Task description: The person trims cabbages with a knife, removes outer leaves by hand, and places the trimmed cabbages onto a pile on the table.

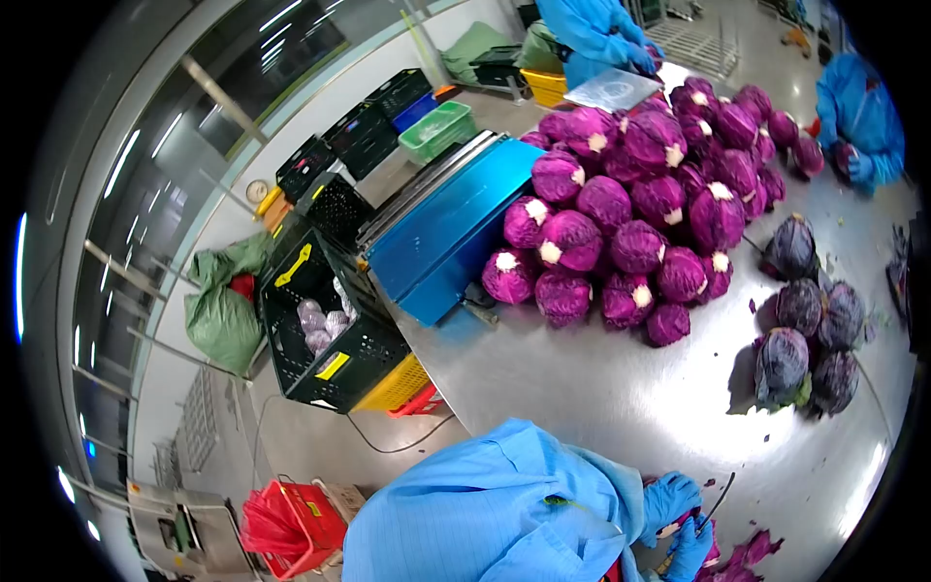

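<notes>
At the bottom right, both my hands wear blue gloves. My left hand, the upper one, is closed on a red cabbage, mostly hidden by the gloves; a pale cut patch and some purple show between them. My right hand is closed just below, touching the cabbage. From it sticks a thin dark blade, seen nearly edge-on, which looks like a knife. Loose purple leaves lie on the steel table beside my right hand.
A large heap of red cabbages with pale cut stems covers the table's far part. Several duller cabbages sit to the right. A blue metal box stands at the left edge, near a black crate. Two co-workers in blue stand beyond.
</notes>
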Demonstrator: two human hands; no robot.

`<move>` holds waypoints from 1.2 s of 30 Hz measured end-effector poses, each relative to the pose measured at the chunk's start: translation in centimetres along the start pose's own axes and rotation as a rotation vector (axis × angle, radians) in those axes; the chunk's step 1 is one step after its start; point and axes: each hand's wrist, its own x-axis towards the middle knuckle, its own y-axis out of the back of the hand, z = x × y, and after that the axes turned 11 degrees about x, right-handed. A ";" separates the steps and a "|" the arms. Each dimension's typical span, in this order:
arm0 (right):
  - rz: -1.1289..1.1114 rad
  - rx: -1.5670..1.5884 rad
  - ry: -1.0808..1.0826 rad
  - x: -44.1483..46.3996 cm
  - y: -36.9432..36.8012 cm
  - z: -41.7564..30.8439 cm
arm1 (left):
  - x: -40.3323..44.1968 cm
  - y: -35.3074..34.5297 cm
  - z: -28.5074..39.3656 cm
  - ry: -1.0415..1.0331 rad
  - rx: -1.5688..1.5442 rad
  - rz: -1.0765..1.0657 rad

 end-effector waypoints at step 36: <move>0.411 -0.268 0.089 4.8 0.3 3.1 | 0.3 4.0 -4.3 -0.577 0.107 -0.048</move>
